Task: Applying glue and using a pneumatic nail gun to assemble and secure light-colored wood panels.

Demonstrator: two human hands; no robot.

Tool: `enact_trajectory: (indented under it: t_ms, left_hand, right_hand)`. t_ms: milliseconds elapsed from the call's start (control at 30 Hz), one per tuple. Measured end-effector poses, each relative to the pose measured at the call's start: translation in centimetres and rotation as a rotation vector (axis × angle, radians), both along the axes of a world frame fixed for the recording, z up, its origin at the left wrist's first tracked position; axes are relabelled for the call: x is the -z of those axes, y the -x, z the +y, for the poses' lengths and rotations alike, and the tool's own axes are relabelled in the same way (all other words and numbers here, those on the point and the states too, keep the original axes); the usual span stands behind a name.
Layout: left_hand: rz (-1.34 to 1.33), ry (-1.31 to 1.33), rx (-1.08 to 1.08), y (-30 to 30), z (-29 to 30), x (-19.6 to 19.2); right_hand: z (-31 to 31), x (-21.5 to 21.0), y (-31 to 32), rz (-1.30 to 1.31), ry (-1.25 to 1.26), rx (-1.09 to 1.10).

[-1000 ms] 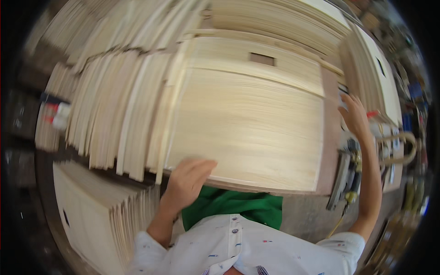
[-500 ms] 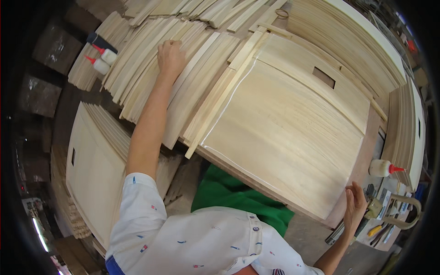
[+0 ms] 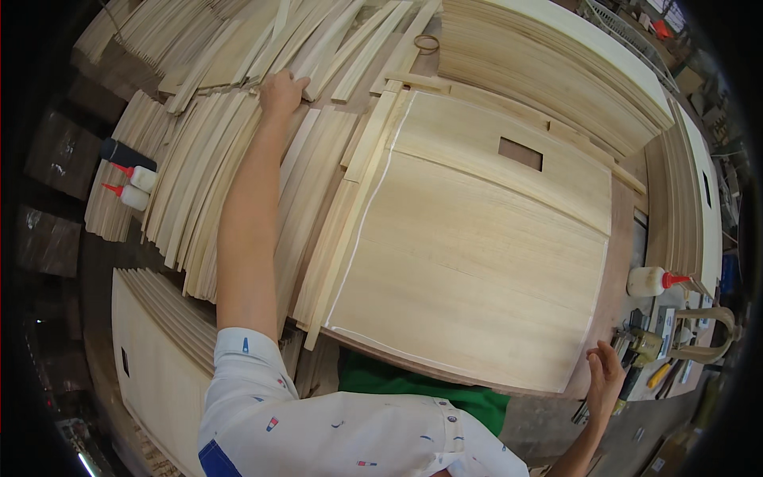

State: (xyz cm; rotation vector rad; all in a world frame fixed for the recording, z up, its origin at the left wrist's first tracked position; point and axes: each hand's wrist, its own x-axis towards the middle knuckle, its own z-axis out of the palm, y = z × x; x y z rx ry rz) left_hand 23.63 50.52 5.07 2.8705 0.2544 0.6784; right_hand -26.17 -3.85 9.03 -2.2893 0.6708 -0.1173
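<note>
My left hand (image 3: 282,92) reaches out over the far ends of a row of thin wooden strips (image 3: 211,171). Its thumb stands apart from the fingers, whose tips are hidden; I see nothing held. Beside the near right corner of a pale wooden panel (image 3: 469,246), my right hand (image 3: 606,374) is raised, empty, with loosely bent fingers. The panel has a rectangular cutout (image 3: 520,154) and a crosswise strip (image 3: 501,187). A white glue line (image 3: 368,208) follows its left and near edges. Wooden battens (image 3: 343,230) lie along its left side.
Two glue bottles (image 3: 137,188) with red tips lie on strips at left. Another glue bottle (image 3: 648,281) lies right of the panel, near a clamp (image 3: 703,334) and tools. Panel stacks stand at the far side (image 3: 548,75), right (image 3: 675,207) and lower left (image 3: 155,350).
My left hand has moved farther away along the strips, to their far ends, and its thumb now sticks out. The view has shifted. My right hand stays by the panel's near right corner.
</note>
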Motion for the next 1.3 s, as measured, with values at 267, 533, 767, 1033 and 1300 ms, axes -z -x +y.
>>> enact_trajectory:
  t_ms: [267,533,767,1033,1300]
  left_hand:
    - [0.044,0.191,0.162,3.2,-1.7,-2.6]
    - [0.047,1.035,0.171,18.4,-5.1,-2.1]
    - [0.085,1.233,0.117,39.0,-8.3,-2.7]
    - [0.283,1.298,0.145,46.6,-6.5,-1.6]
    - [0.131,0.803,0.387,44.8,-6.2,-2.8]
  right_hand:
    - [2.6,-2.8,-4.7,-0.031,0.026,-0.167]
    - [12.9,-3.0,-14.6,-0.237,-0.258,-0.490]
    - [24.1,-1.0,-20.4,-0.209,-0.718,-0.616]
    - [28.3,2.0,-21.4,-0.146,-0.947,-0.480]
    - [30.6,2.6,-24.3,-0.180,-0.956,-0.429]
